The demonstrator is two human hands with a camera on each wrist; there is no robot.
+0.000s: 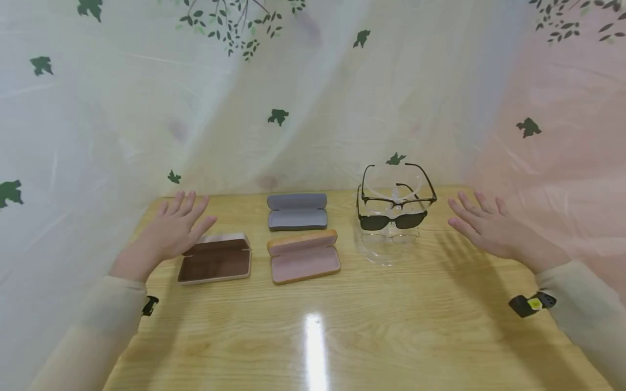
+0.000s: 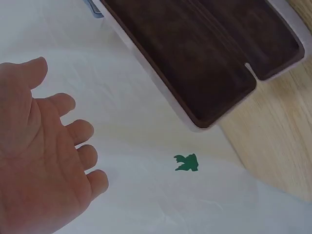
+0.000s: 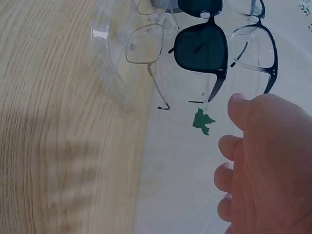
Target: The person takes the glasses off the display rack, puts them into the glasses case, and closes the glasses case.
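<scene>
My left hand hovers with spread fingers over the left side of the table, nearest to an open glasses case with brown lining. My right hand is held up, fingers apart, to the right of a clear glasses stand. On that stand sit black-framed glasses at the top, dark sunglasses below them and thin wire-rimmed glasses lowest. In the middle lie two more open cases, a grey one behind and an orange one with pink lining in front. Neither hand holds anything.
The wooden table ends at a pale curtain printed with green leaves, which hangs behind and along both sides. A strip of light reflects off the tabletop near the front. Dark bands with small devices circle both wrists.
</scene>
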